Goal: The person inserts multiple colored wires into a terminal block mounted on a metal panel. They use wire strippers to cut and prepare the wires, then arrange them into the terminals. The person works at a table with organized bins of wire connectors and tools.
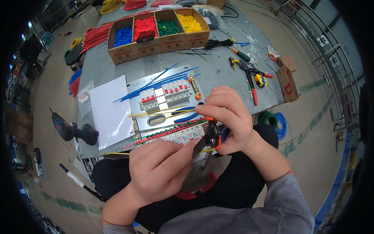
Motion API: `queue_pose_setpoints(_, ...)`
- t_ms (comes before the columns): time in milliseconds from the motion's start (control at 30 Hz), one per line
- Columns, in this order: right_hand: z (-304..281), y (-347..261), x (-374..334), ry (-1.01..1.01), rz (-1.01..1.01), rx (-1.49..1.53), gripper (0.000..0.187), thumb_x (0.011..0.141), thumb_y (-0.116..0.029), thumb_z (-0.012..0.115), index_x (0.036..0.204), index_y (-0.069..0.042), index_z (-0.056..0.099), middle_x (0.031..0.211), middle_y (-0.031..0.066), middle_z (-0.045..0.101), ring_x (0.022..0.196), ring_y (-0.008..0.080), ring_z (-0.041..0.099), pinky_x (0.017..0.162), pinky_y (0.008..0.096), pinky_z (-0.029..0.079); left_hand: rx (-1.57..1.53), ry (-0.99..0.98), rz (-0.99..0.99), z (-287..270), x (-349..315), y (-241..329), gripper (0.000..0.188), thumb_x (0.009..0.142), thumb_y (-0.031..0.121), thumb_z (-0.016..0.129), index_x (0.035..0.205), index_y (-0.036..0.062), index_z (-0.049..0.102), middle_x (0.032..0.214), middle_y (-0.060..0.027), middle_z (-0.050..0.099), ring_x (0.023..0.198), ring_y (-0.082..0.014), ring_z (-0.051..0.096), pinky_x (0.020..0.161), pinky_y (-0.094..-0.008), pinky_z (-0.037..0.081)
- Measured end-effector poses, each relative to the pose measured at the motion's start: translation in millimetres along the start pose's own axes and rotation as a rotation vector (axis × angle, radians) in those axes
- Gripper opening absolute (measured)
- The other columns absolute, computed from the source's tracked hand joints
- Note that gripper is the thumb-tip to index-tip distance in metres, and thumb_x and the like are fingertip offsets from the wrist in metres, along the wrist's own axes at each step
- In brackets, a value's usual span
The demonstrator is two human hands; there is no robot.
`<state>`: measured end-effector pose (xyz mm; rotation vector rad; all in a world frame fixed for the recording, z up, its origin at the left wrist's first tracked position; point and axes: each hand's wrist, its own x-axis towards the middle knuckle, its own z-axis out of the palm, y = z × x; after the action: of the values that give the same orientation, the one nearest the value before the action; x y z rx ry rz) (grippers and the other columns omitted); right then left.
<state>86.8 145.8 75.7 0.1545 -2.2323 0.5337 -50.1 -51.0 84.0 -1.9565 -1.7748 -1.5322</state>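
My right hand is wrapped around a wire stripper, black with orange trim, held above my lap at the table's front edge. Closed next to its jaws, my left hand pinches a yellow wire; one end trails out left of the hand, and yellow shows again between the tool's parts. Where the wire meets the jaws is partly hidden by my fingers. Just beyond the hands lies a metal mounting plate with red-switched circuit breakers, a lower row of breakers, and loose blue wires.
A cardboard box holds blue, red, green and yellow crimp sleeves. White paper and a cordless drill are at left. Cutters, a tape measure, a screwdriver and a small carton lie at right.
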Motion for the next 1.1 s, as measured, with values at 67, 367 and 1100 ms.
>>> queue_pose_setpoints(67, 0.2, -0.5, 0.8, -0.004, 0.003, 0.023, 0.063, 0.056, -0.009, 0.077, 0.118, -0.003, 0.072, 0.105, 0.0115, 0.065, 0.096, 0.0347, 0.064, 0.088, 0.0456, 0.050, 0.007, -0.014, -0.004, -0.9, 0.4, 0.9, 0.039, 0.068, -0.002, 0.079, 0.107, 0.0014, 0.077, 0.076, -0.0061, 0.064, 0.061, -0.0217, 0.064, 0.051, -0.0338, 0.049)
queue_pose_setpoints(367, 2.9, 4.5, -2.0, -0.001, -0.019, 0.027, 0.056, 0.057, -0.011, 0.077, 0.112, -0.002, 0.073, 0.103, 0.0124, 0.066, 0.092, 0.0342, 0.064, 0.085, 0.0443, 0.051, 0.033, -0.046, -0.003, -3.5, 0.1, 1.3, 0.037, 0.069, 0.001, 0.080, 0.106, 0.0027, 0.077, 0.074, -0.0057, 0.063, 0.058, -0.0216, 0.063, 0.050, -0.0336, 0.048)
queue_pose_setpoints(1100, 23.2, -7.7, -16.1, 0.049, 0.295, 0.011, 0.036, 0.064, -0.005, 0.083, 0.098, -0.001, 0.070, 0.079, 0.0087, 0.064, 0.065, 0.0195, 0.060, 0.056, 0.0294, 0.046, 0.197, 0.001, -0.040, 0.7, 10.6, -7.2, 0.027, 0.078, -0.001, 0.078, 0.104, 0.0007, 0.073, 0.069, -0.0077, 0.062, 0.055, -0.0233, 0.061, 0.049, -0.0355, 0.046)
